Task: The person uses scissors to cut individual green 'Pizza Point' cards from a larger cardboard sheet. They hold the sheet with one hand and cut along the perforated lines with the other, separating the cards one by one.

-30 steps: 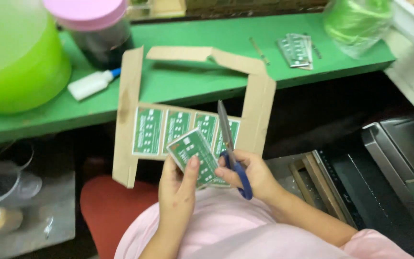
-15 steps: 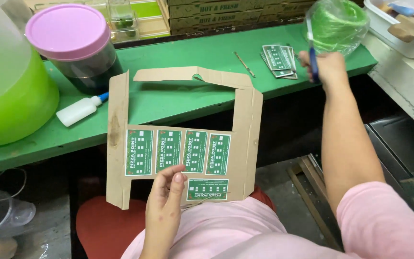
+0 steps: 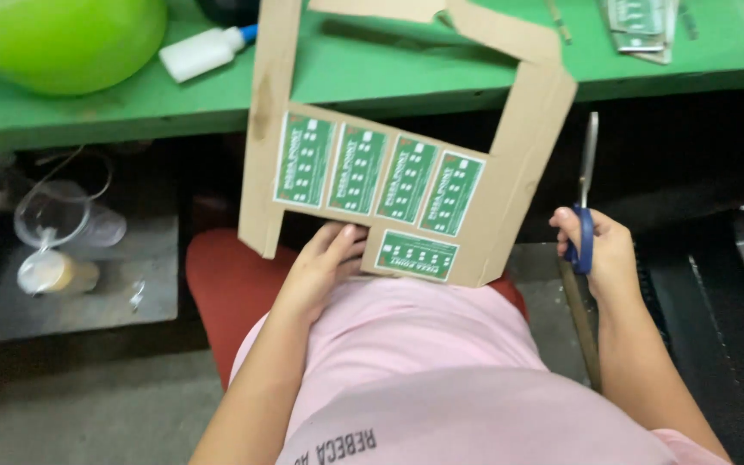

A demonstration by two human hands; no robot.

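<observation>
L hand [image 3: 325, 267] supports the cardboard sheet [image 3: 518, 164] from below, at its lower edge. Fingers [image 3: 346, 241] are lightly curled against the back/underside; thumb not visible, so can't tell if it's a real pinch or just a prop. Sheet is cut into an irregular frame shape: lower part over the lap, top leaning on the green table [image 3: 131, 108]. Five green printed labels on it, four in a row [image 3: 376, 175] and one [image 3: 415, 255] below them at the bottom edge.

R hand [image 3: 600, 250] is off to the right, apart from the sheet. Fingers closed through the blue handles of the scissors [image 3: 585, 185]. Blades point up and look shut.

Judged step: cutting labels out of the sheet, currently between cuts. Next move calls for bringing blades to the card edge near the lone bottom label, opening them, L hand steadying the sheet.

Also on table: glue bottle [image 3: 204, 52], big green container [image 3: 62, 39], stack of cut labels [image 3: 639, 26] far right.
</observation>
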